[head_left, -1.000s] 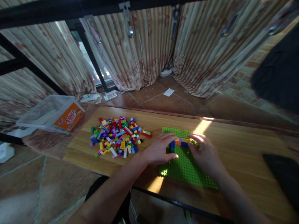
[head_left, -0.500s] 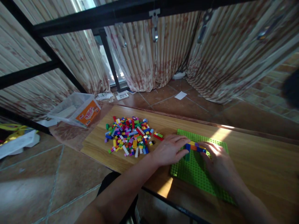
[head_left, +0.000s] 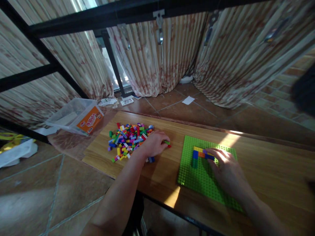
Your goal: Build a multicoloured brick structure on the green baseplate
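Evidently at the fetching stage: reaching with the left hand (head_left: pixel 154 144) across the right fringe of the brick pile (head_left: pixel 125 141), out toward the far left corner of the bench (head_left: pixel 258 157), fingers curled downward, tips close by a small red-and-green brick (head_left: pixel 167 143) at the fringe. Cannot tell whether clamped on anything, since the back of that hand hides the grip.

Meanwhile resting the right hand (head_left: pixel 227 167) flat and loose on the green baseplate (head_left: pixel 194 183), gripping nothing, fingertips touching the right end of the short row of bricks (head_left: pixel 199 154) pressed on near the far edge of that baseplate. Working with both hands well apart, and with the baseplate set toward the front edge of the bench, clear of the loose bricks.

Judging from this, calls for a clean pinch on one brick alone, lifted without dragging its neighbours. Calls then for lining the studs up against the row and pressing straight down, with the baseplate braced so as not to slide.

Noting also a clear plastic box (head_left: pixel 76 116), orange label showing, just past the left end of the bench.
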Tool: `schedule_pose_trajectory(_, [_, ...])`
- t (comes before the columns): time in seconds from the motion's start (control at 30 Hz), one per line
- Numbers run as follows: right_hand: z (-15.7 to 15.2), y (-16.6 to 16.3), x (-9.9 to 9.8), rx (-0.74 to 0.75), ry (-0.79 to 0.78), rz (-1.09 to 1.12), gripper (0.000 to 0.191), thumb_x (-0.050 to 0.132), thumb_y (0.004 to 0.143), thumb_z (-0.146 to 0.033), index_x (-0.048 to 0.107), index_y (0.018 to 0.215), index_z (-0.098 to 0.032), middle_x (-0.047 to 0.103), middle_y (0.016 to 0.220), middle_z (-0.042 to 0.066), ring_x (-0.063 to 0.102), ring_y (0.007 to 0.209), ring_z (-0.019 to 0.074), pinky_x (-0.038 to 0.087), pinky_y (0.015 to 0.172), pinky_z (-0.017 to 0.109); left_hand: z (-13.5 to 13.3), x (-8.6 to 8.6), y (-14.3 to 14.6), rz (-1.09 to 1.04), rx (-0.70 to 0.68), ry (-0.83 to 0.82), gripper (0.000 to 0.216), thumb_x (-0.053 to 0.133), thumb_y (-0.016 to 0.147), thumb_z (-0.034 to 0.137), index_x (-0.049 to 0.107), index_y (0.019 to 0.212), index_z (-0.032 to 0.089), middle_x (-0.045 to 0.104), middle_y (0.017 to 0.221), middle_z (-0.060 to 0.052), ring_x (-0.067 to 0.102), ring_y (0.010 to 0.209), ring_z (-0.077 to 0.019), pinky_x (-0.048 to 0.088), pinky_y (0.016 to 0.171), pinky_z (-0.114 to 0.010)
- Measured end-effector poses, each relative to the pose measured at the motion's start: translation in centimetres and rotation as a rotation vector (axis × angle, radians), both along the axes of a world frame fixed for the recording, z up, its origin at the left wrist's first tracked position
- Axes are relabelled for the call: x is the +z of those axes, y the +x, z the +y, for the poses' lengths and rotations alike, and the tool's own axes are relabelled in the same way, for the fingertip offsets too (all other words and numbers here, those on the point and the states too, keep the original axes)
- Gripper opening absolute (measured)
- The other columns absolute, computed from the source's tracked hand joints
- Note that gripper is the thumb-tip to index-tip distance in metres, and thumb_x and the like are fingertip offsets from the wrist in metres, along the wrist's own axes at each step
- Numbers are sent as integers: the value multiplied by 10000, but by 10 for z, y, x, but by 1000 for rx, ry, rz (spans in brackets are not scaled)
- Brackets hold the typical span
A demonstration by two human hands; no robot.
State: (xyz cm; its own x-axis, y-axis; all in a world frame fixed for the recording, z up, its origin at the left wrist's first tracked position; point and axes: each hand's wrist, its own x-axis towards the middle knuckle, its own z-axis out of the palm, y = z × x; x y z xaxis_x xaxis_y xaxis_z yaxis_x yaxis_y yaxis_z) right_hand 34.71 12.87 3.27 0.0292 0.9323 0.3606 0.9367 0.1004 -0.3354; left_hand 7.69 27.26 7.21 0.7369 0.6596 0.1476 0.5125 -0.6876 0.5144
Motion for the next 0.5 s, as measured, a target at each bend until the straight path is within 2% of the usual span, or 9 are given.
schedule_pose_trajectory(0.13, [1,-1,3,-6,11,-1,258,467,900,-286,647,1073,-221,689,1113,99,615,978,296,513,830,479,-3,7,2,-74,6,-54,141,559,804,98,664,866,169,676,884,-45,602,868,-181,455,844,-312])
schedule_pose_trajectory(0.27, [0,-8,14,-66,125,55,255,461,928,-334,662,1035,-218,698,1072,100,627,962,288,502,854,490,-16,10,15,-216,-3,-187,138,507,878,150,618,954,178,661,912,-30,596,852,-162,462,797,-292])
schedule_pose_trajectory(0.37, [-3,-23,26,-69,166,211,228,499,929,-355,663,1024,-227,706,1025,80,642,962,252,506,860,438,-35,4,36,-398,-22,-346,124,506,909,214,602,977,174,648,914,-33,597,850,-153,477,768,-276])
schedule_pose_trajectory(0.5, [-7,-48,37,-42,122,473,207,571,899,-364,659,1014,-218,716,912,44,660,806,182,527,734,328,-63,-9,63,-642,55,-494,157,522,905,208,576,1049,174,648,954,-46,614,887,-153,501,814,-292])
